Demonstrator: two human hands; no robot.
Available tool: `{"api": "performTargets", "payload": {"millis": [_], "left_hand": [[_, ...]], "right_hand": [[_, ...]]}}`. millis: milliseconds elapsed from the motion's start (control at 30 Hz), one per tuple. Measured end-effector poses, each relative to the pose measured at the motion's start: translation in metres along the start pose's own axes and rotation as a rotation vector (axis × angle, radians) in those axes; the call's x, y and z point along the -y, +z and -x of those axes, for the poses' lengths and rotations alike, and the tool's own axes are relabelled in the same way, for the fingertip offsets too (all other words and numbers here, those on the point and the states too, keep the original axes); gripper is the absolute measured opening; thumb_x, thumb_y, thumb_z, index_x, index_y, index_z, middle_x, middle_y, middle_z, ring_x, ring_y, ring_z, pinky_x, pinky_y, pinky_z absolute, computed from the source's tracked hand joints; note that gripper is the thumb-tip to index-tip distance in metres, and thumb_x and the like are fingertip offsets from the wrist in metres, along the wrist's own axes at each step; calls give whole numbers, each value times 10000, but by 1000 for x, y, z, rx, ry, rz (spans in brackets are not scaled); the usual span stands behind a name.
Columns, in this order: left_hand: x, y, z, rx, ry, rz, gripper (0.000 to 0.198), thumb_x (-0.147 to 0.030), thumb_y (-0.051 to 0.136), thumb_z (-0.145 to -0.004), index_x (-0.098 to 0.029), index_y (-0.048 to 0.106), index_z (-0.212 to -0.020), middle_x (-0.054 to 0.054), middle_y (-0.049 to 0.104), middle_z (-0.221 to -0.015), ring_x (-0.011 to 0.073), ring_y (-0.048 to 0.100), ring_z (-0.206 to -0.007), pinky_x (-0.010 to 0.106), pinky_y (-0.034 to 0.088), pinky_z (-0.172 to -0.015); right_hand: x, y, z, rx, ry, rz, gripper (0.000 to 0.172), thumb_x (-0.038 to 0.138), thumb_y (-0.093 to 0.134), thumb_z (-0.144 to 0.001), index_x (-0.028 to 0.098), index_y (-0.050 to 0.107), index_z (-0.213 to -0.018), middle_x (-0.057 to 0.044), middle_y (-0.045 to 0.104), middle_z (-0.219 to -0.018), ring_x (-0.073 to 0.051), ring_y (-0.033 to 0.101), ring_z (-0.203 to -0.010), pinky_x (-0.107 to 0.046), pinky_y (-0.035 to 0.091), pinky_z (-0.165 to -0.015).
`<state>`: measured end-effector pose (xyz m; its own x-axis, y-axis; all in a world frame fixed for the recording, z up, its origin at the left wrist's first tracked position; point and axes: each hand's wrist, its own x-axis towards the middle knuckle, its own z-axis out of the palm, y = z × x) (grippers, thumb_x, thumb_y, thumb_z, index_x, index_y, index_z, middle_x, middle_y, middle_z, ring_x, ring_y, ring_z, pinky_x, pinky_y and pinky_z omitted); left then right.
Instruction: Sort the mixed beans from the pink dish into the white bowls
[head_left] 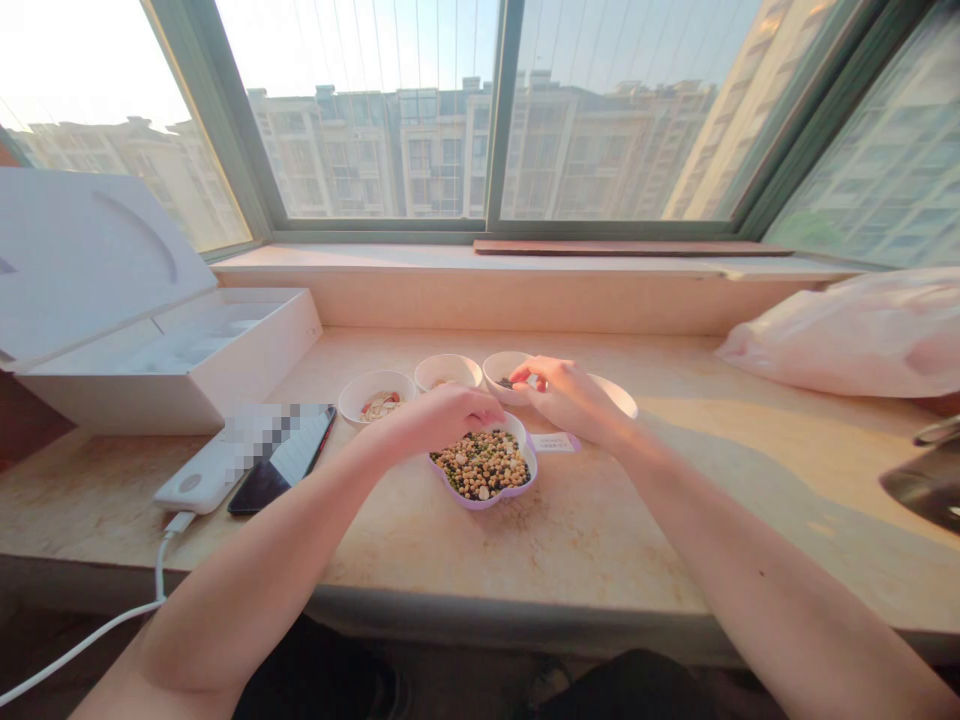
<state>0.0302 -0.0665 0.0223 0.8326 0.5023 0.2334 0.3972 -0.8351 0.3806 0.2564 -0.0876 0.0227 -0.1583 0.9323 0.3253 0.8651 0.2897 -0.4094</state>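
A purple-rimmed bowl [517,488] in the middle of the counter holds mixed beans [482,466] in yellow, black and green, with some pale pieces. Over its far edge is my left hand [469,408], fingers curled together; whatever is in them is hidden. Behind it, my right hand [551,385] reaches the rim of a white bowl [501,362] with dark beans inside, its thumb and fingers pinched above them. Beside that stands another white bowl [448,364] with a few pale pieces. Farther left, a white bowl [352,398] contains flat pale and reddish pieces. My right hand and wrist partly cover one more white bowl [619,393].
A small printed label [553,442] lies right of the purple bowl. To the left are a phone [285,460], a white power bank [202,470] with a cable [160,565], and an open white box [255,350]. A plastic bag [862,335] rests at right, under the window.
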Motion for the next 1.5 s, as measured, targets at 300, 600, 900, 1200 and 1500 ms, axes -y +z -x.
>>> {"api": "performTargets", "payload": {"millis": [300, 600, 900, 1200, 1500], "left_hand": [[50, -8, -3, -256, -229, -206, 230, -87, 519, -918, -149, 735, -870, 86, 762, -921, 183, 669, -809, 276, 486, -758], [51, -8, -2, -148, -310, -294, 268, -114, 502, -933, -157, 747, -1032, 116, 767, -1091, 230, 707, -935, 281, 508, -781], [42, -9, -2, -154, -321, -251, 278, -166, 462, -981, -160, 740, -965, 108, 762, -1035, 199, 689, -836, 276, 488, -733], [41, -9, -2, -147, -294, -240, 245, -198, 505, -960, -178, 746, -1005, 92, 763, -1046, 210, 697, -878, 277, 504, -759], [43, -7, -3, -152, -263, -275, 284, -143, 466, -962, -174, 746, -1005, 92, 753, -1113, 206, 699, -966, 288, 526, -836]], "right_hand": [[14, 18, 10, 295, -214, -111, 159, 142, 604, -857, 219, 739, -890, -18, 755, -844, -171, 678, -778, -272, 487, -701], [26, 31, 16, 413, -259, -48, 265, 84, 563, -821, 244, 751, -919, -19, 779, -895, -191, 698, -788, -294, 473, -695], [19, 38, 15, 411, -275, -39, 258, 107, 534, -866, 241, 746, -930, -24, 785, -939, -194, 707, -804, -296, 489, -707], [22, 39, 15, 411, -294, 26, 279, 65, 511, -872, 231, 709, -978, -44, 765, -954, -214, 680, -821, -314, 470, -704], [25, 30, 13, 375, -185, -469, 78, 203, 547, -941, 222, 609, -983, -34, 692, -948, -185, 637, -885, -325, 505, -805]]}}
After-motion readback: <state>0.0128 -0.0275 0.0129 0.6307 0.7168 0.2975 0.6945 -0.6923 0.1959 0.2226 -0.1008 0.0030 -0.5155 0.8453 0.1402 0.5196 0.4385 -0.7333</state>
